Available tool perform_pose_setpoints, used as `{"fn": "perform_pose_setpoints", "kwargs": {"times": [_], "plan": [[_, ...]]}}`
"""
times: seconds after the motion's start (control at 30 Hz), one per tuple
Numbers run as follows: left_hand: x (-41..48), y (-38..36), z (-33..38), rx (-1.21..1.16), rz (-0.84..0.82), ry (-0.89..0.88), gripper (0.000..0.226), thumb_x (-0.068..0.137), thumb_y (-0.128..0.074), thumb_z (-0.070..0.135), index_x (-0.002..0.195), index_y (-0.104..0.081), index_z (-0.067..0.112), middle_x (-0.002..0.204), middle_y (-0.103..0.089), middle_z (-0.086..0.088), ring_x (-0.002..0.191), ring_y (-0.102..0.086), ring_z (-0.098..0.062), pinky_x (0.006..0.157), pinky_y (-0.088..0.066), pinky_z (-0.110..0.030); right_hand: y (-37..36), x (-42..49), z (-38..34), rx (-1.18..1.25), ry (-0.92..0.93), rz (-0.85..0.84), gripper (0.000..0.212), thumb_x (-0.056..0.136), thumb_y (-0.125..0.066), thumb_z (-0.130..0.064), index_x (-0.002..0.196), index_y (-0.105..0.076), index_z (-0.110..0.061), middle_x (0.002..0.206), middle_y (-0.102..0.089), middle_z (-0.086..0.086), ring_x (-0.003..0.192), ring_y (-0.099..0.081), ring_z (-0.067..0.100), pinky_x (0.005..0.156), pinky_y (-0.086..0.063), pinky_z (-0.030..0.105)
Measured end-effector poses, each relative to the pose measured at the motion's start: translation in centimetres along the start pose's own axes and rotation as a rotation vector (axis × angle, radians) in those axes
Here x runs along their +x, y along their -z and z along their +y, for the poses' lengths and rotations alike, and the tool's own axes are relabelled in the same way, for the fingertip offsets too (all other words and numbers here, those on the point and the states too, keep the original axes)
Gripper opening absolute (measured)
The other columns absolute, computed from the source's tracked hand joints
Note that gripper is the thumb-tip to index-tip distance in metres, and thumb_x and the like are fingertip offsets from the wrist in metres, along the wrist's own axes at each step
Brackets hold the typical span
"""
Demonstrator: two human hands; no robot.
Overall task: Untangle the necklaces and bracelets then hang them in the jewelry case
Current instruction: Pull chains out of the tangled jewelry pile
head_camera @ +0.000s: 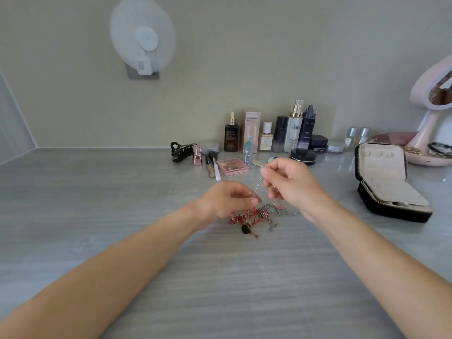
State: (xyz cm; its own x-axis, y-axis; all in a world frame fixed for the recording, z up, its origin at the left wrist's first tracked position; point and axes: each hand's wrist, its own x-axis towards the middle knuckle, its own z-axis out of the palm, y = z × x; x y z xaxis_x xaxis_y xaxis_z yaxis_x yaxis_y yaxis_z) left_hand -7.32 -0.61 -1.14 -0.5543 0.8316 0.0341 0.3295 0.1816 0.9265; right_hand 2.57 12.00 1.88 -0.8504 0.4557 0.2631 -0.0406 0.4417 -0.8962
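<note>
Pinching a thin silver chain (257, 183) at its upper end, the right hand (291, 184) is raised above the desk (122, 216). Thumb and forefinger are closed on the links and the other fingers are curled. The left hand (227, 201) is lower and just beside it, gripping the same chain further down between its fingertips. The chain runs nearly straight between the two hands.

Directly under the hands, near the desk's middle, lies the tangle (254, 217): red cord, silver links, a dark pendant at the near side. Cannot tell whether the held chain is free of the tangle or caught in it.

The jewelry case (389, 184) sits toward the right edge, well apart from the tangle. It is open with the lid upright, black outside with pale lining.

Along the back edge a row of bottles (293, 128) stands against the wall. In front of them are a pink palette (232, 166) and a black hair claw (182, 151). A pink mirror (426, 99) on a stand is at the back right corner. A white fan (141, 37) is mounted on the wall above the desk.
</note>
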Motion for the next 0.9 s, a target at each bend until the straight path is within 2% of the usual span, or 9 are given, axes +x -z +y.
{"fn": "perform_pose_setpoints", "kwargs": {"times": [0.1,0.17,0.23,0.3,0.37,0.43,0.63,0.77,0.9], "plan": [[0.1,0.3,0.0,-0.029,0.065,0.000,0.009,0.077,-0.072,0.016,0.077,-0.065,0.023,0.063,-0.065,0.013,0.058,-0.056,0.001,0.052,-0.039,-0.016,0.4,0.2,0.2,-0.034,0.001,-0.002,0.019,0.090,-0.056,-0.019,0.071,-0.056,-0.016,0.058,-0.051,-0.002,0.040,-0.042,0.001,0.045,-0.034,0.015],[0.0,0.4,-0.1,-0.051,0.083,0.004,0.011,0.075,-0.074,0.015,0.075,-0.066,0.022,0.068,-0.066,0.010,0.062,-0.056,-0.004,0.051,-0.040,-0.016,0.8,0.2,0.6,-0.139,0.008,0.007,0.017,0.089,-0.058,-0.022,0.072,-0.058,-0.016,0.059,-0.047,-0.001,0.048,-0.040,0.006,0.053,-0.033,0.020],[-0.1,0.4,-0.1,-0.093,0.074,0.018,0.011,0.076,-0.073,0.012,0.076,-0.068,0.022,0.070,-0.067,0.009,0.064,-0.057,-0.004,0.051,-0.042,-0.016,1.2,0.2,0.9,-0.181,0.026,0.034,0.017,0.088,-0.059,-0.023,0.073,-0.059,-0.016,0.062,-0.047,0.003,0.053,-0.037,0.010,0.054,-0.032,0.022],[-0.1,0.5,0.0,-0.125,0.061,0.035,0.013,0.077,-0.071,0.008,0.078,-0.070,0.021,0.067,-0.069,0.011,0.062,-0.059,-0.001,0.051,-0.042,-0.015,1.5,0.2,0.8,-0.228,0.031,-0.013,0.015,0.085,-0.063,-0.026,0.072,-0.061,-0.019,0.066,-0.055,0.000,0.058,-0.046,0.008,0.058,-0.037,0.020],[-0.1,0.5,0.1,-0.130,0.059,0.047,0.015,0.077,-0.070,0.005,0.080,-0.070,0.020,0.065,-0.068,0.010,0.060,-0.059,0.000,0.051,-0.043,-0.015,1.6,0.1,1.0,-0.360,-0.004,-0.129,0.012,0.077,-0.070,-0.033,0.070,-0.065,-0.024,0.074,-0.064,-0.005,0.072,-0.057,0.006,0.073,-0.046,0.024],[-0.1,0.6,0.1,-0.107,0.066,0.047,0.017,0.077,-0.070,0.004,0.082,-0.069,0.020,0.069,-0.066,0.007,0.063,-0.058,-0.001,0.053,-0.043,-0.016,1.4,0.1,1.4,-0.478,0.008,-0.166,0.014,0.075,-0.073,-0.035,0.065,-0.064,-0.029,0.070,-0.062,-0.009,0.072,-0.056,0.005,0.080,-0.047,0.029],[-0.2,0.3,0.0,0.010,0.086,0.044,0.012,0.071,-0.076,0.012,0.078,-0.067,0.018,0.071,-0.064,0.001,0.061,-0.054,-0.005,0.053,-0.037,-0.019,1.1,-0.3,1.0,-0.328,0.089,-0.069,0.020,0.091,-0.054,-0.024,0.071,-0.056,-0.019,0.059,-0.048,-0.005,0.050,-0.042,0.007,0.048,-0.035,0.018],[-0.3,0.3,0.0,0.035,0.086,0.051,0.011,0.078,-0.071,0.011,0.089,-0.072,0.012,0.074,-0.067,0.005,0.058,-0.057,0.003,0.046,-0.037,-0.011,1.3,-0.2,1.3,-0.178,0.049,-0.043,0.024,0.094,-0.048,-0.020,0.070,-0.052,-0.022,0.062,-0.051,-0.009,0.046,-0.041,0.003,0.045,-0.032,0.013],[-0.4,0.4,0.2,0.039,0.093,0.076,0.015,0.080,-0.068,0.010,0.095,-0.071,0.010,0.073,-0.066,0.008,0.061,-0.056,0.002,0.047,-0.036,-0.013,1.5,0.1,1.6,-0.070,0.033,0.011,0.024,0.093,-0.050,-0.021,0.070,-0.054,-0.022,0.052,-0.042,-0.011,0.040,-0.033,-0.002,0.047,-0.028,0.016]]}}
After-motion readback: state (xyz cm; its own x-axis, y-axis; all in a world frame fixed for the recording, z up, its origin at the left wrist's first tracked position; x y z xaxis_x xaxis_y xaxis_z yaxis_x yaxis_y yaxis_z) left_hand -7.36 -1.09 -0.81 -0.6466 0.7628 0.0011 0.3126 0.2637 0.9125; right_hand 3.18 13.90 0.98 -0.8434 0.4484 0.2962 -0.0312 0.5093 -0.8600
